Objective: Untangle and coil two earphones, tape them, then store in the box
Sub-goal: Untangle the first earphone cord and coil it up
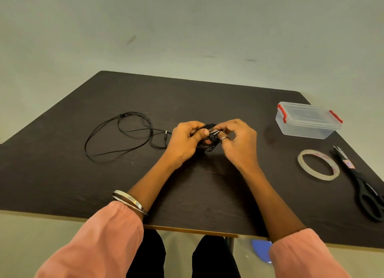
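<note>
A black coiled earphone (212,139) is gripped between the left hand (185,141) and right hand (239,140) above the table (62,174). A second earphone (124,136) lies loose to the left. The box (307,121), lid shut, tape (318,164) and scissors (361,186) are seen at right.

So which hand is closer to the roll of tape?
The right hand. The tape roll lies on the table off to its right, while the left hand is farther away on the other side. Both grip the bunched earphone.
</note>
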Action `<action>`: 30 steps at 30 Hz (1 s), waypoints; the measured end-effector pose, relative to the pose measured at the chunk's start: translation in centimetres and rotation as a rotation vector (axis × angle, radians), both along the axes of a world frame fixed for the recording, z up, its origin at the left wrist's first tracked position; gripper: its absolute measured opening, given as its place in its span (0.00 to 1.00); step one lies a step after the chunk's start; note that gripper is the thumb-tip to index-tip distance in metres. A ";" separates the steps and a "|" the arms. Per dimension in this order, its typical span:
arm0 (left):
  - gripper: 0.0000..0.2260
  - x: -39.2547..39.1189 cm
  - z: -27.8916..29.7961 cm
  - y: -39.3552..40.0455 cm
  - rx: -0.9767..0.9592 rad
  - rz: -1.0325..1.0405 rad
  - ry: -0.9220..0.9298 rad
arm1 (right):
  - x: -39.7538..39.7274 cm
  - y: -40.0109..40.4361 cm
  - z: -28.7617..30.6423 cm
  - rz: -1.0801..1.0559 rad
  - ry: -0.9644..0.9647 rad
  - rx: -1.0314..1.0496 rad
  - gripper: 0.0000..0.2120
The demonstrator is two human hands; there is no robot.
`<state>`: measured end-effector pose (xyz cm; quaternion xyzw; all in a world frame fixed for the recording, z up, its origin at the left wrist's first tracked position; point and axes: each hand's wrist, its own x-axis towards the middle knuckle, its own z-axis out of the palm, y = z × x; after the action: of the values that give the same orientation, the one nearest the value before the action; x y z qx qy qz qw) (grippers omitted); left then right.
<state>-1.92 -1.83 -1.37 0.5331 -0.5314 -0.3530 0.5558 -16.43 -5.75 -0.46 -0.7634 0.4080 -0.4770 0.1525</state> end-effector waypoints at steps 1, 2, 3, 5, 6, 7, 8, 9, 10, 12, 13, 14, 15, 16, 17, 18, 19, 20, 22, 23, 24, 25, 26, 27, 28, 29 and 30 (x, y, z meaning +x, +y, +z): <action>0.07 -0.1 0.1 0.0 0.022 -0.018 0.066 | 0.1 0.1 0.1 0.002 -0.053 0.029 0.11; 0.07 -0.1 0.1 0.0 0.049 -0.034 0.159 | 0.3 0.3 0.1 -0.007 -0.088 0.025 0.11; 0.07 -0.1 0.3 0.1 0.080 -0.047 0.274 | 0.5 0.5 0.0 -0.018 -0.106 -0.001 0.10; 0.07 0.1 0.6 0.2 0.155 -0.071 0.506 | 0.9 0.7 -0.2 -0.030 -0.134 -0.042 0.10; 0.07 0.2 0.8 0.2 0.187 -0.081 0.597 | 1.0 0.7 -0.3 -0.028 -0.159 -0.040 0.10; 0.07 0.3 0.9 0.3 0.208 -0.086 0.666 | 1.1 0.6 -0.3 -0.011 -0.195 -0.014 0.10; 0.07 0.3 1.0 0.3 0.220 -0.085 0.714 | 1.1 0.6 -0.3 0.026 -0.242 0.036 0.10; 0.08 0.3 1.1 0.3 0.225 -0.080 0.741 | 1.1 0.6 -0.1 0.080 -0.285 0.092 0.09; 0.08 0.4 1.2 0.4 0.226 -0.076 0.749 | 1.1 0.5 -0.2 0.132 -0.314 0.141 0.09; 0.08 0.3 1.3 0.5 0.221 -0.076 0.722 | 1.2 0.4 -0.3 0.188 -0.353 0.209 0.11; 0.07 0.2 1.2 0.5 0.221 -0.073 0.685 | 1.2 0.3 -0.4 0.203 -0.383 0.253 0.13; 0.07 0.1 1.2 0.5 0.218 -0.060 0.634 | 1.3 0.3 -0.5 0.220 -0.429 0.322 0.15; 0.06 0.0 1.2 0.5 0.210 -0.039 0.579 | 1.3 0.3 -0.6 0.240 -0.494 0.421 0.16; 0.06 -0.1 1.1 0.5 0.197 -0.014 0.529 | 1.4 0.2 -0.5 0.261 -0.575 0.541 0.16; 0.07 -0.2 1.1 0.4 0.180 0.009 0.484 | 1.4 0.2 -0.3 0.280 -0.662 0.668 0.15; 0.08 -0.2 1.0 0.4 0.161 0.032 0.437 | 1.3 0.3 0.0 0.304 -0.744 0.787 0.14; 0.08 -0.2 0.9 0.4 0.134 0.055 0.381 | 1.2 0.3 0.2 0.343 -0.809 0.887 0.12; 0.08 -0.2 0.8 0.3 0.101 0.078 0.323 | 1.1 0.2 0.3 0.384 -0.864 0.964 0.11; 0.09 -0.2 0.7 0.3 0.039 0.126 0.257 | 0.8 0.0 0.3 0.439 -0.937 1.057 0.10; 0.09 -0.1 0.6 0.2 0.024 0.143 0.271 | 0.7 0.0 0.4 0.447 -0.956 1.082 0.09; 0.09 -0.1 0.6 0.1 0.022 0.148 0.320 | 0.6 -0.2 0.4 0.440 -0.969 1.091 0.07; 0.08 0.0 0.6 0.0 0.031 0.142 0.392 | 0.6 -0.3 0.5 0.419 -0.981 1.088 0.06; 0.07 0.1 0.6 0.0 0.047 0.130 0.464 | 0.6 -0.4 0.5 0.394 -0.987 1.072 0.06; 0.07 0.2 0.7 0.0 0.060 0.118 0.518 | 0.5 -0.5 0.5 0.364 -0.964 1.039 0.07; 0.07 0.3 0.7 0.0 0.067 0.107 0.542 | 0.4 -0.6 0.5 0.330 -0.897 0.985 0.09; 0.07 0.3 0.6 0.0 0.070 0.097 0.545 | 0.3 -0.6 0.5 0.305 -0.798 0.919 0.11; 0.07 0.3 0.6 0.0 0.072 0.085 0.538 | 0.2 -0.6 0.4 0.298 -0.698 0.855 0.13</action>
<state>-1.61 -1.83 -0.74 0.4613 -0.3288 -0.4768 0.6721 -16.26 -6.36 -0.11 -0.4805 0.3781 -0.4666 0.6391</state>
